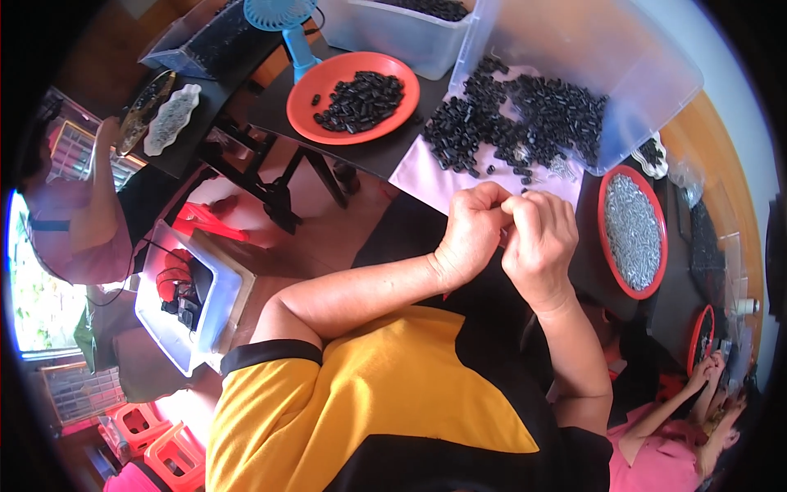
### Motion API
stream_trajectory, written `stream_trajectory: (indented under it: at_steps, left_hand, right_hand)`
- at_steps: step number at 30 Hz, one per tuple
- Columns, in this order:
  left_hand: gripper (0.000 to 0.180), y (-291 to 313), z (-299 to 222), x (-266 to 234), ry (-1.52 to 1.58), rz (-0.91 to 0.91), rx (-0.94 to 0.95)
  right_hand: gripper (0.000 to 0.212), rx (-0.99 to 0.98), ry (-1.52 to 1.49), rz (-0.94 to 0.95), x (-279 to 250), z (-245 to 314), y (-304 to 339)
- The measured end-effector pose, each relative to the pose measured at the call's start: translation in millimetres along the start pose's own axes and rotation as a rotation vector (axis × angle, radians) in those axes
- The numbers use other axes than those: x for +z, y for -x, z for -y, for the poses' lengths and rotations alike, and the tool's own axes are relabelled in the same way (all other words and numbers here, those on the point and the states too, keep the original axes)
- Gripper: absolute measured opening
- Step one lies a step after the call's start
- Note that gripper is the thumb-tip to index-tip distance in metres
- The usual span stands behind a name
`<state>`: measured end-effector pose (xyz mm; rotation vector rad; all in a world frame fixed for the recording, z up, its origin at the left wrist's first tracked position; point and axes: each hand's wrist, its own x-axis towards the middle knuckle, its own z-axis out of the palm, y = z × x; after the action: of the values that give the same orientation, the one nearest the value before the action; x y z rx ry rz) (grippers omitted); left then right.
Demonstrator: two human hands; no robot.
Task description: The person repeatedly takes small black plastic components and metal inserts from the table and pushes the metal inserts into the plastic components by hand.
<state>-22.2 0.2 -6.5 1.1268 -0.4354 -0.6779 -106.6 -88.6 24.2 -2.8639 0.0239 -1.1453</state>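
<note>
My left hand (474, 236) and my right hand (539, 244) meet at the near edge of a pink cloth (422, 176). Both are closed in a pinch, fingertips together; whatever lies between them is hidden by the fingers. Just beyond, a heap of small black cylindrical pieces (525, 115) is spread over the cloth, some of it reaching into a tipped clear bin (648, 74). A few silver pins (562, 169) lie at the heap's near right. To the right stands a red oval tray (605, 217) full of small silver metal pins.
An orange-red plate (302, 111) of black pieces sits at the left, beside a blue fan (293, 37). Behind it stands a clear tub (393, 37). One co-worker (74, 213) is at far left, another (664, 451) at lower right. A white bin (217, 287) stands lower left.
</note>
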Motion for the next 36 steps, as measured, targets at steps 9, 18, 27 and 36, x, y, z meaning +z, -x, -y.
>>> stream_trajectory:
  at_steps: [9, 18, 27, 36]
  left_hand:
    - [0.011, 4, -11, 5, 0.187, -0.079, -0.2]
    - [0.013, 8, -18, -3, 0.253, -0.158, -0.282]
    - [0.015, -73, -100, -120, -0.485, -0.353, 0.293]
    - [0.018, -51, -39, -74, -1.006, 0.002, 0.844]
  right_hand:
    - [0.025, -0.04, -0.018, -0.17, 13, 0, 1]
    - [0.023, -0.06, -0.123, -0.251, 21, 4, 6]
    - [0.011, 0.296, 0.028, -0.117, -3, -81, 12]
    - [0.008, 0.231, 0.286, 0.17, 31, -85, 19]
